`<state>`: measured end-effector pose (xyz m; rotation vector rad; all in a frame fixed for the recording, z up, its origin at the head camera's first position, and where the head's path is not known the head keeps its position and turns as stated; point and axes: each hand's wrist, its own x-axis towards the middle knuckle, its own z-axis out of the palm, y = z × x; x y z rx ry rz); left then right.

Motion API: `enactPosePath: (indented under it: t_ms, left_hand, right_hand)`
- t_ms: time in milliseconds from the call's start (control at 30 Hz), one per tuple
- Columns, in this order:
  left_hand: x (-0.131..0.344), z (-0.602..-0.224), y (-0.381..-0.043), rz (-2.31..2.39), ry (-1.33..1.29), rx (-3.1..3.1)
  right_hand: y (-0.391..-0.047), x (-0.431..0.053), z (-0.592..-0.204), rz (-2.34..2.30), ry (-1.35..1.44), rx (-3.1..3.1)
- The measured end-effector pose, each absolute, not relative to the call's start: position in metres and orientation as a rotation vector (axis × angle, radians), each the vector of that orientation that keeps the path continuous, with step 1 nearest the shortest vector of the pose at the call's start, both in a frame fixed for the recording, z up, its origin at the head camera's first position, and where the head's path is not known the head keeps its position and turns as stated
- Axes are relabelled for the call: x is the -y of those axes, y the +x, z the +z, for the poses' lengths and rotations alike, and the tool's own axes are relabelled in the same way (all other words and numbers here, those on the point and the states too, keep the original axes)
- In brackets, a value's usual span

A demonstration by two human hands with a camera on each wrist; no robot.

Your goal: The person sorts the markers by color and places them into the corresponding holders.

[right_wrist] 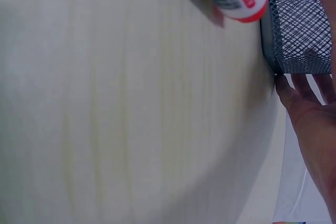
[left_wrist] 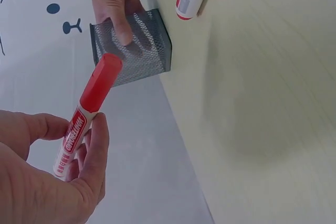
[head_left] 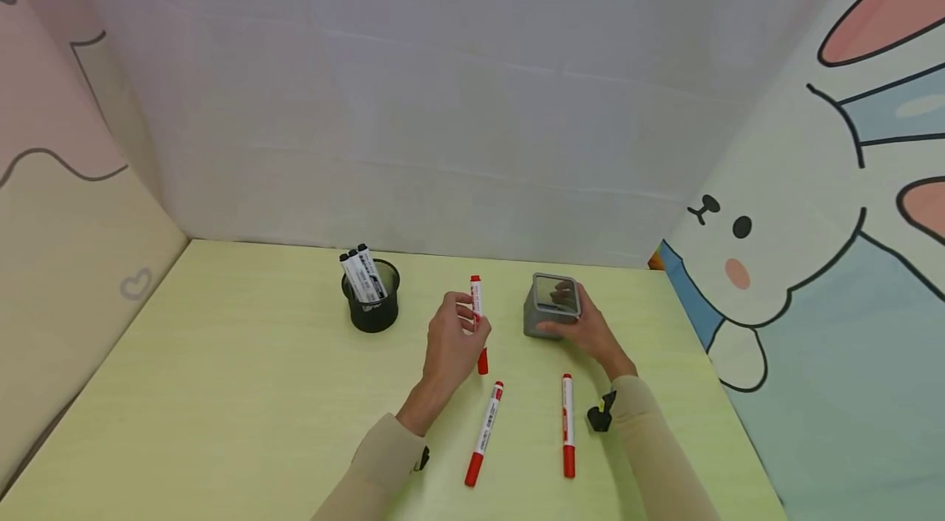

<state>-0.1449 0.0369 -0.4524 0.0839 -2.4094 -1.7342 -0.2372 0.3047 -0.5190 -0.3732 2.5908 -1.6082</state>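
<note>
My left hand [head_left: 452,343] pinches a red-capped whiteboard marker [head_left: 476,294] between thumb and fingers, just left of a square grey mesh pen holder [head_left: 541,322]. In the left wrist view the marker [left_wrist: 100,88] tilts, its red cap uppermost and pointing toward the holder. My right hand [head_left: 589,331] grips that pen holder by its right side, thumb across the near wall. The right wrist view shows the mesh wall [right_wrist: 300,27] at the upper right with fingers curled about it. From the head view, no pens show inside the holder.
Two more red-capped markers lie on the table, one [head_left: 485,432] near my left forearm and one [head_left: 568,426] beside my right wrist. At the back left, a round black pen holder [head_left: 375,319] carries several black-capped markers [head_left: 363,275]. A pale wall [head_left: 443,176] rises behind the table.
</note>
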Motion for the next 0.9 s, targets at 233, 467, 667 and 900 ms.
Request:
enactPosePath:
  t_ms: [233, 467, 667, 900]
  left_hand:
    - [-0.046, -0.452, -0.155, -1.817, 0.106, 2.367]
    - [-0.052, -0.450, -0.166, -1.933, 0.073, 2.284]
    - [-0.058, -0.450, -0.174, -1.978, 0.072, 2.203]
    - [-0.067, -0.446, -0.182, -2.024, 0.044, 2.109]
  right_hand:
    - [-0.236, -0.305, -0.516, -1.545, -0.347, -2.629]
    - [-0.237, -0.306, -0.517, -1.530, -0.338, -2.639]
    - [-0.238, -0.307, -0.517, -1.518, -0.331, -2.645]
    - [-0.240, -0.304, -0.519, -1.485, -0.368, -2.688]
